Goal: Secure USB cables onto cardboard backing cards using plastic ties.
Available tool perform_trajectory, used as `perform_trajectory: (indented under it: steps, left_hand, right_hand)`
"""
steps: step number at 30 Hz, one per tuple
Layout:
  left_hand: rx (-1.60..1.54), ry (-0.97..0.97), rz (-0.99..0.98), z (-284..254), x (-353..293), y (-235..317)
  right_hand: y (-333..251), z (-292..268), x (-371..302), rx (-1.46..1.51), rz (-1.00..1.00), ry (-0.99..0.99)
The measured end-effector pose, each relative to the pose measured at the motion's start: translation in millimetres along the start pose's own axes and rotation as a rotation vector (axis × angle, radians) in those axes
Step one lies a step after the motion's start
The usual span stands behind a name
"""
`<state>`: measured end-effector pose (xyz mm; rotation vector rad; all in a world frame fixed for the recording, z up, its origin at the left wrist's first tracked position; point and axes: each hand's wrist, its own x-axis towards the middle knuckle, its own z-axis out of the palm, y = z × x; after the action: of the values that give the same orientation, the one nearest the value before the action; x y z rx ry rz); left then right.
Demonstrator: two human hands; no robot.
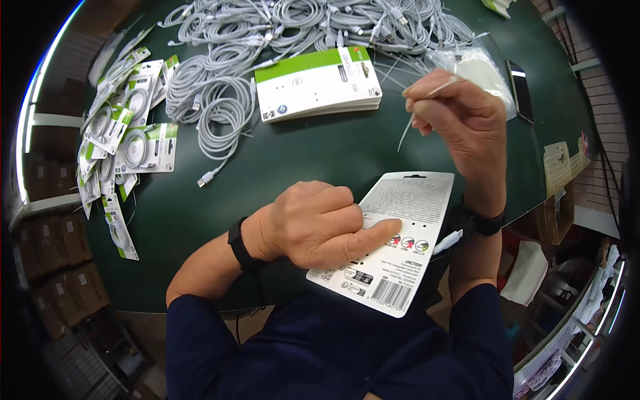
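My left hand (327,230) grips a white packaging card (413,193), its printed back facing up and tilted near the table's front edge. The index finger lies across the card beside a row of small holes. From under the card's right edge a white cable plug (448,242) sticks out; the rest of that cable is hidden. Raised above the table to the right, my right hand (463,120) pinches a thin white cable tie (404,133), whose tail hangs down from the fingers.
Coiled grey-white cables (293,23) heap along the back of the green table (307,157). A stack of green-and-white cards (317,87) lies mid-table. Carded cables (137,150) pile at the left. A clear plastic bag (487,73) and a phone (521,90) lie at the right.
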<state>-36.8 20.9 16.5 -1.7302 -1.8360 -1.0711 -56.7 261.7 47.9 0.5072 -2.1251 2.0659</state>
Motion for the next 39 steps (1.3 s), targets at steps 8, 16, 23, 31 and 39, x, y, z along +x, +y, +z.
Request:
perform_trajectory:
  steps: [8, 16, 23, 31, 39]
  left_hand:
    - [0.008, -0.079, 0.028, -1, 4, 8]
    - [-0.019, -0.016, 0.017, 2, 2, 8]
    - [-0.022, -0.01, 0.006, 2, 4, 7]
    - [-0.003, -0.023, 0.005, 0, 5, 5]
    - [0.031, 0.002, 0.0, 3, 2, 7]
  right_hand:
    - [-22, 7, -9, 0.04, -0.141, -0.216]
    - [-20, 7, -10, 0.003, -0.183, -0.369]
    - [-19, 10, -10, 0.001, -0.157, -0.366]
    - [-20, 8, -8, -0.047, -0.067, -0.499]
    - [-15, 6, -6, -0.061, 0.009, -0.695]
